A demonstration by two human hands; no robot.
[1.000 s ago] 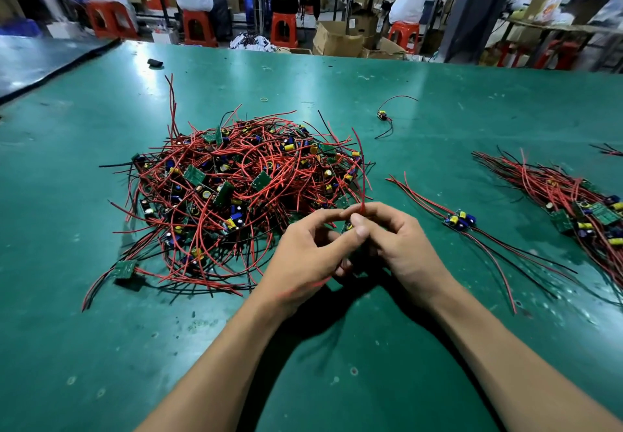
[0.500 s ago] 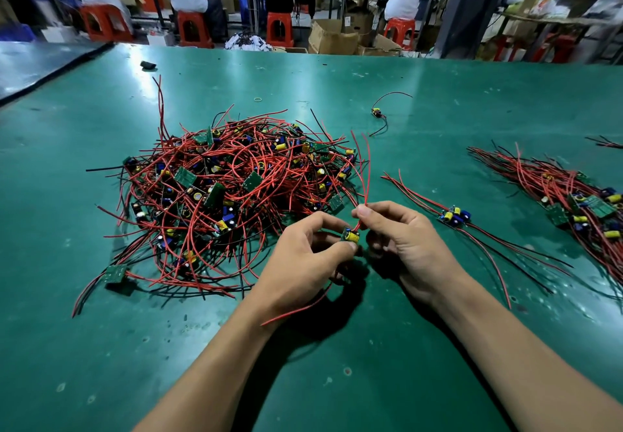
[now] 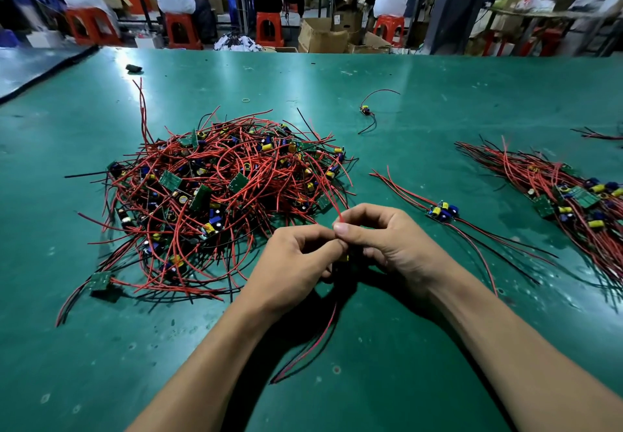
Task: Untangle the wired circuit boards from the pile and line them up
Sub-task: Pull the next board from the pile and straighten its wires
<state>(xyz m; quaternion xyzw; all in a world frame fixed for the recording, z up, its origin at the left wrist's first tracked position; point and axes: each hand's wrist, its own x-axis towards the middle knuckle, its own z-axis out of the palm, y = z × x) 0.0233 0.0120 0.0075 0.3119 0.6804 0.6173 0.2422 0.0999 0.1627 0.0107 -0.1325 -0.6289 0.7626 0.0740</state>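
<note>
Two bare hands meet over the green table mat (image 3: 101,364). The left hand (image 3: 293,266) has its fingers curled round one small wired circuit board (image 3: 344,258); the right hand (image 3: 391,246) pinches that board's thin red wire (image 3: 338,206) between thumb and forefinger. Two leads, one red and one black (image 3: 317,340), trail from under the hands toward 6 o'clock.

From the hands:
- at 10 o'clock lies one tangled pile of red-and-black-wired green boards (image 3: 219,189), too knotted to count;
- at 2 o'clock, one separated board with yellow and blue parts (image 3: 443,211) lies with its wires stretched straight;
- at 3 o'clock, one straightened bundle of like boards (image 3: 573,195) lies with wires aligned;
- at 12 o'clock, far off, is one lone small board with curling wires (image 3: 365,109);
- at 11 o'clock are one pale rubber ring (image 3: 246,99) and, farther, one small black lump (image 3: 134,67) too blurred to identify.

The held board is almost wholly hidden between the palms, with only a yellow speck showing. The bundle is cut off by the right edge, as is a further wisp of red wires (image 3: 596,135) at 2 o'clock.
</note>
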